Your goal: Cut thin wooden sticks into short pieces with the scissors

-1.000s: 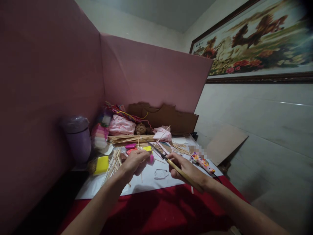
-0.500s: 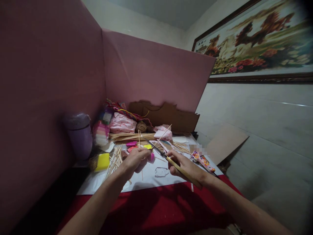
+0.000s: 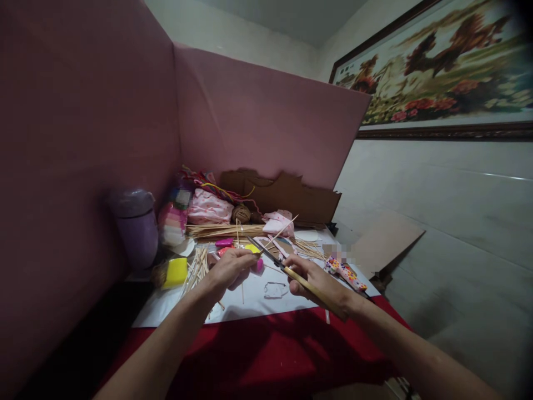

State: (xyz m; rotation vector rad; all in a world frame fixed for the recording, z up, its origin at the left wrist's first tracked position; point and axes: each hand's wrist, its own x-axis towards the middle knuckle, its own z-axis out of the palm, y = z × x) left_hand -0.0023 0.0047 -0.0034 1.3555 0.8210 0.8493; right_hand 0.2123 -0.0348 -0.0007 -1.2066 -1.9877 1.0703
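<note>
My left hand [image 3: 233, 269] is closed in a pinch on the lower end of a thin wooden stick [image 3: 283, 229], which slants up and to the right. Gripped in my right hand [image 3: 310, 280] is a pair of scissors [image 3: 314, 290] with yellowish handles. Its dark blades point up and left, close by my left fingertips and the stick. Whether the blades touch the stick, I cannot tell. Beneath the hands, a small clear plastic piece [image 3: 275, 290] lies on white paper [image 3: 250, 307].
Loose sticks [image 3: 199, 273], a yellow packet [image 3: 177, 273] and a purple lidded container [image 3: 137, 236] are on the left. Behind lie a stick bundle [image 3: 216, 231], a twine ball [image 3: 241, 214], pink dotted cloth [image 3: 210, 207] and torn cardboard [image 3: 287, 197]. A flower-patterned object [image 3: 345, 273] rests at right.
The view has shifted slightly. The stick's upper tip sits a little farther right and lower. Both hands keep nearly the same place and grip.
</note>
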